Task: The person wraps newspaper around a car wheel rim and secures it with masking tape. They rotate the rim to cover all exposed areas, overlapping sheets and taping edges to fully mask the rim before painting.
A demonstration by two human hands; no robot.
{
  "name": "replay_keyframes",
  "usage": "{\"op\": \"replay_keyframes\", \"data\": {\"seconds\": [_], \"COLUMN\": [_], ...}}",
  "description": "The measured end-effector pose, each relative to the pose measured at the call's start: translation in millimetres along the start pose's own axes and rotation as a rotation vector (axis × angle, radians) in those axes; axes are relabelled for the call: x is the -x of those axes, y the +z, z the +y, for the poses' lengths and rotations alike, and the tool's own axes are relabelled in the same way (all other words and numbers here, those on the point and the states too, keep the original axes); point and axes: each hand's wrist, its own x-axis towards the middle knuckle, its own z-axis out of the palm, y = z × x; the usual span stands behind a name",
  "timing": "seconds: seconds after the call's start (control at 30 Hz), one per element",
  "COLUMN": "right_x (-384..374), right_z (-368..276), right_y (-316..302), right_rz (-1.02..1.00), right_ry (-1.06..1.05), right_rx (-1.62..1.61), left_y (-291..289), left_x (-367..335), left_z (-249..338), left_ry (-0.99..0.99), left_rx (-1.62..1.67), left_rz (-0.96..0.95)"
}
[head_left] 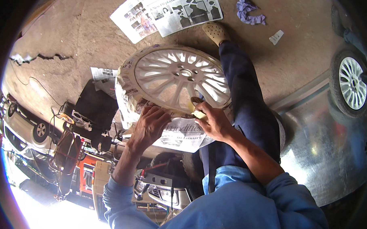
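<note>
A white multi-spoke wheel (185, 73) lies in front of me, its tyre wrapped in newspaper and pale tape (128, 90). My left hand (150, 124) is at the near left edge of the wheel, fingers bent and pressed on the newspaper wrapping. At the near rim, my right hand (216, 123) grips what looks like a roll of masking tape (199, 114), pale yellow with a brownish ring part. The fingers partly hide the roll. A loose newspaper sheet (182, 135) shows beneath the wheel, between my forearms.
Newspaper sheets (168, 14) and a crumpled purple cloth or glove (249, 10) lie on the concrete floor beyond. My leg (245, 78) stretches along the wheel's right side. Another white wheel with tyre (352, 83) stands right, near a shiny metal sheet (318, 150). Cars (30, 128) are at left.
</note>
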Motion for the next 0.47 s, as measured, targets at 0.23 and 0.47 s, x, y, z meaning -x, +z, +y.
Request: {"op": "replay_keyframes", "data": {"seconds": [0.23, 0.47], "right_x": [8, 24], "right_z": [-2, 13], "right_y": [24, 41], "right_rz": [0.268, 0.407], "right_ry": [0.077, -0.257], "right_rx": [0.087, 0.225], "left_y": [16, 14], "left_x": [10, 21], "left_z": [10, 16], "left_ry": [-0.096, -0.219], "left_rx": [-0.053, -0.041], "left_rz": [0.143, 0.085]}}
